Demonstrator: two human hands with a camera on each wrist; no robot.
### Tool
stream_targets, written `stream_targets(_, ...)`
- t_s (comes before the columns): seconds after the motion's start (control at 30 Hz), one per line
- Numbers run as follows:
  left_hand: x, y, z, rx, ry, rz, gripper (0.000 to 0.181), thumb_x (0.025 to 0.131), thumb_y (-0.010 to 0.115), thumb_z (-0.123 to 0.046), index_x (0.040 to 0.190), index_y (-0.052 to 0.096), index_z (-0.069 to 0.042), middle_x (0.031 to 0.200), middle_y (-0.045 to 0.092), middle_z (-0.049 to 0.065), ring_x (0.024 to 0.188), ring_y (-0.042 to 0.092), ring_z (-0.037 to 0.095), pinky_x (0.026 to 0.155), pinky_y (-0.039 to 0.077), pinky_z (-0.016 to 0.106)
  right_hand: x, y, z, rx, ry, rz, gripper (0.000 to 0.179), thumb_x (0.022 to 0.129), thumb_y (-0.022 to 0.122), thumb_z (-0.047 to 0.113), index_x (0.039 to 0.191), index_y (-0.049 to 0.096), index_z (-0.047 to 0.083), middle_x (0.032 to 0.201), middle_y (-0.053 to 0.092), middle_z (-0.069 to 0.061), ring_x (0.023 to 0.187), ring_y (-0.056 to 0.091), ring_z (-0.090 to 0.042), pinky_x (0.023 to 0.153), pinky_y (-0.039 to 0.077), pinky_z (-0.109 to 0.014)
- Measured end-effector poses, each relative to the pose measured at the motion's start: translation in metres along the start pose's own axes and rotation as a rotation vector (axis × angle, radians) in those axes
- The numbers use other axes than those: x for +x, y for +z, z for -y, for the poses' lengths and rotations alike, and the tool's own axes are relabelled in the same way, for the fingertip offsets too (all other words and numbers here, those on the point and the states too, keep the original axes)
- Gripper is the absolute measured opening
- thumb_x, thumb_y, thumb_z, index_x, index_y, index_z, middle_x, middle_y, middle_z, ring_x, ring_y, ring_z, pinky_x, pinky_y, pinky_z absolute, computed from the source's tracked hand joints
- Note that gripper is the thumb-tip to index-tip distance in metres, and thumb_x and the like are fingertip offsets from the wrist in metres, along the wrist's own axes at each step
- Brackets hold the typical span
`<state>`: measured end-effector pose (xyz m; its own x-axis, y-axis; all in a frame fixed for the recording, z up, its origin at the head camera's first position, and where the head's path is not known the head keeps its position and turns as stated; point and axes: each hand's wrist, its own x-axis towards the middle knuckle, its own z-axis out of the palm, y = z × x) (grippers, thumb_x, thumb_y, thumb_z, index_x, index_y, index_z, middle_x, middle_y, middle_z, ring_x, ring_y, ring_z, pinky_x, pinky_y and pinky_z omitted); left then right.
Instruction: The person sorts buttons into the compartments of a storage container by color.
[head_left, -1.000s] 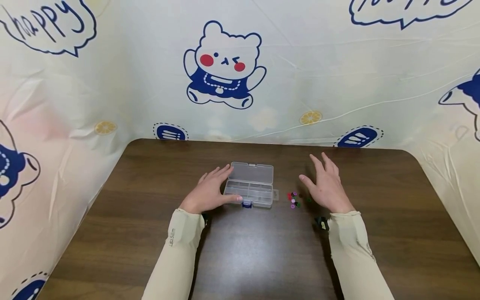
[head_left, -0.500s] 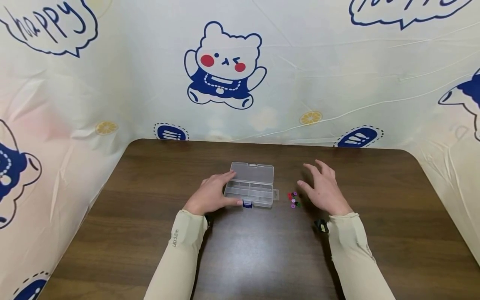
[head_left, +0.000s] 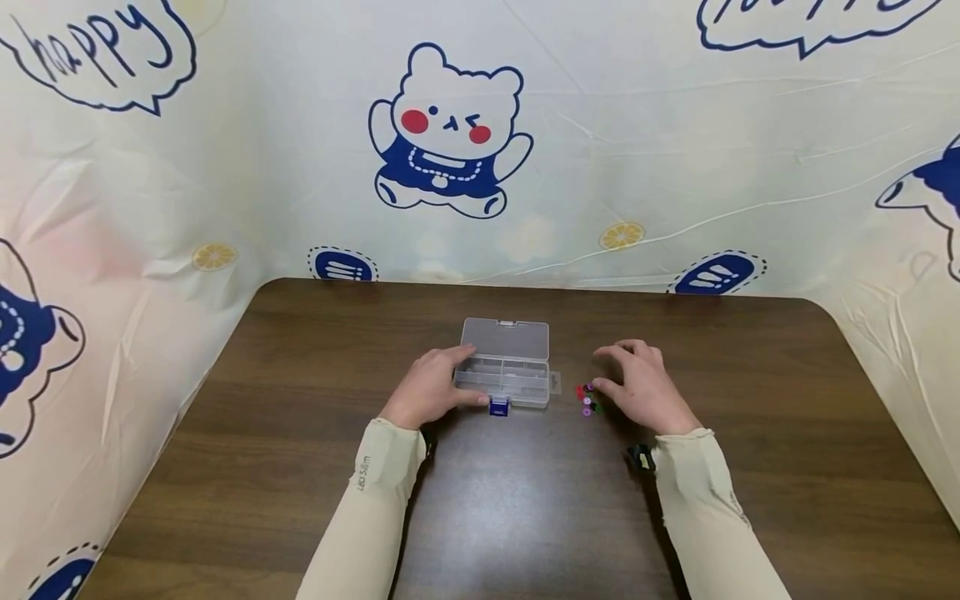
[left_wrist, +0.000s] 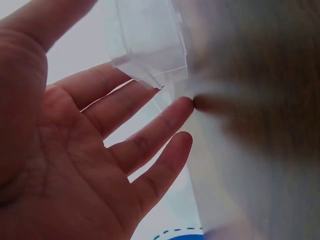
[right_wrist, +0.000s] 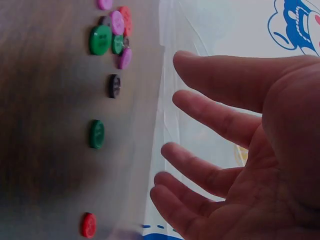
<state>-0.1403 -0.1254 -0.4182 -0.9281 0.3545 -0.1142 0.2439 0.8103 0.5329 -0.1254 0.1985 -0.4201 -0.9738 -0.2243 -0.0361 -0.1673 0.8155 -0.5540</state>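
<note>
A clear plastic compartment box (head_left: 525,388) with a blue latch (head_left: 498,406) lies mid-table, its lid (head_left: 506,340) folded back. My left hand (head_left: 426,390) holds its left end, thumb at the front edge and forefinger at the hinge side. In the left wrist view, this hand's fingers (left_wrist: 145,142) reach out under and beside the clear box corner (left_wrist: 155,60). My right hand (head_left: 643,390) hovers just right of a small cluster of buttons, thumb and fingers apart with nothing between them. The right wrist view shows a green button (right_wrist: 101,40) and pink button (right_wrist: 116,22) in that cluster.
A black button (right_wrist: 115,86), another green button (right_wrist: 97,134) and a red button (right_wrist: 89,225) lie apart from the cluster. The brown wooden table (head_left: 480,517) meets a printed cloth (head_left: 570,167) at its back edge. A clear tab (head_left: 555,382) sticks out from the box's right side.
My right hand has lowered and come left toward the buttons, its fingers bending in. My left hand has slid right and closed in on the box, which has shifted slightly right and away.
</note>
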Motion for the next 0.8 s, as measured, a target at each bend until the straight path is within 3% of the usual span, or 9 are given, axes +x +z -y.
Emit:
stream_targets(0.23,0.004,0.005,-0.002,-0.003,0.0,-0.02,0.086,0.078,0.087,-0.038,0.147,0.05,-0.002,0.149,0.052,0.014,0.137,0.046,0.035,0.115,0.034,0.045,0.002,0.005,-0.002,-0.005,-0.012,0.025,0.034,0.094,0.071,0.016,0.125,0.068,0.002,0.126,0.056,-0.025,0.12,0.045,-0.042,0.1,0.042,-0.057)
stream_targets(0.4,0.004,0.008,-0.004,-0.004,-0.008,-0.033,0.088,0.078,0.087,-0.039,0.148,0.048,-0.002,0.15,0.05,0.015,0.138,0.044,0.035,0.115,0.034,0.045,0.003,0.008,-0.006,0.0,-0.063,0.04,0.028,0.092,0.073,0.013,0.117,0.071,0.002,0.113,0.064,-0.018,0.104,0.056,-0.034,0.093,0.046,-0.052)
stream_targets(0.6,0.005,0.01,-0.005,0.022,-0.013,-0.013,0.09,0.077,0.087,-0.041,0.148,0.049,-0.002,0.151,0.047,0.015,0.139,0.042,0.034,0.115,0.035,0.045,0.004,0.008,-0.01,0.022,-0.064,0.066,0.022,0.091,0.073,0.011,0.112,0.074,0.004,0.104,0.066,-0.012,0.097,0.057,-0.03,0.087,0.048,-0.051)
stream_targets(0.8,0.008,0.012,-0.004,0.044,-0.017,-0.033,0.092,0.074,0.089,-0.04,0.148,0.049,-0.003,0.151,0.047,0.013,0.138,0.044,0.032,0.114,0.036,0.044,0.008,0.009,-0.011,0.034,-0.052,0.073,0.019,0.091,0.073,0.011,0.109,0.074,0.004,0.1,0.066,-0.011,0.094,0.058,-0.028,0.085,0.049,-0.049)
